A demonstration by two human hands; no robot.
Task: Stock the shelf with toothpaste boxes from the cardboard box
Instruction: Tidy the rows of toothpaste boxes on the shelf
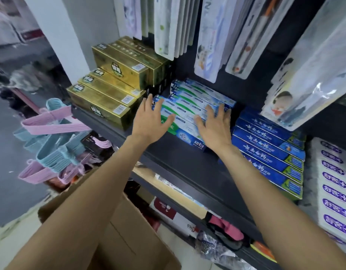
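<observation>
Head cam: dark shelf carried gold boxes left, blue boxes right. Cardboard box sat below. White-green toothpaste boxes were stacked mid-shelf; left hand and right hand lay flat on them, fingers straight, gripping nothing.

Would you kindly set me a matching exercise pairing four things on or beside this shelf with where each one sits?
Things:
1. gold boxes
2. white-and-green toothpaste boxes
3. dark blue boxes
4. cardboard box

Places:
A. under both hands
B. down by the lower shelves
C. right part of the shelf
D. stacked at the shelf's left end

Pairs: 1-D, 2-A, 3-C, 4-B. The left hand and right hand rest flat on the middle stack.
</observation>
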